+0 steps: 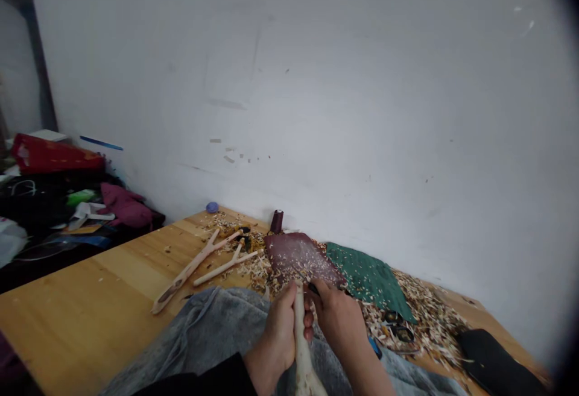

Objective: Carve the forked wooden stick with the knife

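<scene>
Holding the pale, peeled wooden stick (301,330) at the bottom centre of the frame, the left hand (279,322) wraps its fingers around the shaft. The stick's long axis runs nearly upright in the frame: the broadened end points to the bottom edge, the narrow rounded end away from the wearer. The right hand (341,317), immediately right of the stick, is closed around a slim dark-handled tool (313,288), apparently a knife. The tool lies just beside the narrow end; whether its edge touches the wood cannot be told. The left hand is the nearer to the shaft.

Count, near to far:
- One grey fabric covering (221,317), lower centre, beneath the hands.
- One flat black object (495,357), lower right.
- Two forked, peeled wooden branches, left of centre: one longer and thicker (187,273), one shorter and slimmer (221,269).
- Two flat sheets: one maroon (296,251), centre, and one dark green (368,275), right of centre.
- Wood shavings (436,323), uncountable, across the light wooden tabletop (85,284).
- One dark maroon cylinder (277,222), by the white wall (362,113).
- One small purple rounded object (212,207), at the tabletop's far corner.
</scene>
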`<state>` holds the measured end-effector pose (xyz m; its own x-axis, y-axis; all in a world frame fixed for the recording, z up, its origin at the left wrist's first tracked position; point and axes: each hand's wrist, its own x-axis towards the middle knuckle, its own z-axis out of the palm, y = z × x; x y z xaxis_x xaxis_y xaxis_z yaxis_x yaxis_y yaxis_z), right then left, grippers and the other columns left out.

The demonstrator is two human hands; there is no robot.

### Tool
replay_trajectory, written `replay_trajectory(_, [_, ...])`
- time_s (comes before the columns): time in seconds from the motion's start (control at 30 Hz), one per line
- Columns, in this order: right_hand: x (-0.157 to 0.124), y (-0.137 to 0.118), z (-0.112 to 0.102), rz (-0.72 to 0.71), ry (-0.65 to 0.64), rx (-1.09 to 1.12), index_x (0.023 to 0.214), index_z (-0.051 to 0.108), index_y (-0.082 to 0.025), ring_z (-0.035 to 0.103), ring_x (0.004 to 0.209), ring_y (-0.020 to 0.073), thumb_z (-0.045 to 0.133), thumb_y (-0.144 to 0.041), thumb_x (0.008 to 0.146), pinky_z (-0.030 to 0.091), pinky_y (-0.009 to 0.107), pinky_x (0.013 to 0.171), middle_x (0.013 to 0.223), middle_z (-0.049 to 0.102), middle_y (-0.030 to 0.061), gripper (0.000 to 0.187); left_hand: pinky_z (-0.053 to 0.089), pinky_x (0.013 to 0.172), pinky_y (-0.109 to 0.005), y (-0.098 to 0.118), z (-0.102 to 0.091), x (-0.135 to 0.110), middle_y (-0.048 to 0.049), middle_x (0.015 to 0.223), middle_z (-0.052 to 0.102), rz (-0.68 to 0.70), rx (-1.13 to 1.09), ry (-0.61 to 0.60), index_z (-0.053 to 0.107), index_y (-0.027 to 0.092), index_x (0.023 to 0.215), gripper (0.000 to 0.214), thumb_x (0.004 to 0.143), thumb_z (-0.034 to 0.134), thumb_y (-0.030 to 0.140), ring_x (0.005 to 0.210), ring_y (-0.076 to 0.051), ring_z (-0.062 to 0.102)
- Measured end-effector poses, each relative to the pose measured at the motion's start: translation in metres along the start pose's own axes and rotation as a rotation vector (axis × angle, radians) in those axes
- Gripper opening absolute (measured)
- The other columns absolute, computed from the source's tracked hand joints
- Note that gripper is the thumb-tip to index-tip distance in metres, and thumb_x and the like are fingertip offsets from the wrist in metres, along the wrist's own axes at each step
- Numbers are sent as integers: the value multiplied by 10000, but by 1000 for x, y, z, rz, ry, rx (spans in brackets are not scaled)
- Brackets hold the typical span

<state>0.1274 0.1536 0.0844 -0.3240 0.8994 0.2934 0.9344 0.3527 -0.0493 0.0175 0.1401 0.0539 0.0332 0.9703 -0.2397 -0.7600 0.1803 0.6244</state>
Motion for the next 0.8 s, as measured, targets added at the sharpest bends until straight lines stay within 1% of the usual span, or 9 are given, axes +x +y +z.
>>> replay_trajectory(0.1, [-6,3,10,-4,-10,0,1111,610,-264,695,762,161,392,-171,955,405,229,586,905,730,36,284,240,356,-202,3,-4,-4,39,551,501,-46,73,25,503,186,707,315,803,560,480,373,-67,375])
replay_trajectory(0.2, [-10,5,11,-5,0,-21,1146,605,-259,691,753,158,413,-148,936,409,221,581,935,728,50,306,247,360,-202,5,-7,-10,38,574,527,-33,145,-20,516,192,743,258,773,564,443,385,-71,389])
replay_trajectory(0.3, [-13,-1,7,-6,11,-14,1118,621,-244,689,756,160,413,-152,937,401,221,581,925,724,59,291,241,361,-199,7,-10,-15,53,549,493,-36,179,-24,481,201,708,229,705,587,404,383,-64,379])
replay_trajectory(0.4, [-15,-11,5,-23,-3,5,1091,624,-253,689,747,163,436,-152,924,374,223,564,886,718,32,270,231,361,-194,10,-12,-18,73,527,460,-14,188,-35,445,217,718,225,632,610,342,385,-67,381])
replay_trajectory(0.47, [-17,-17,6,-24,-6,1,1060,623,-255,687,733,162,450,-145,913,355,224,549,870,710,19,253,235,360,-192,13,-14,-21,80,535,460,15,208,-65,436,224,740,230,614,605,316,388,-67,382])
replay_trajectory(0.63, [-22,-28,5,-5,-24,-20,1023,619,-246,684,722,161,460,-145,907,341,222,532,873,698,34,221,238,350,-196,18,-16,-30,82,540,472,53,337,-84,438,228,763,240,648,619,336,378,-67,382])
replay_trajectory(0.8, [-26,-34,3,0,-43,1,1087,612,-255,690,767,182,472,-103,875,377,237,567,878,696,34,296,215,338,-195,19,-18,-36,92,448,431,91,502,-89,461,226,759,229,696,645,347,345,-66,333])
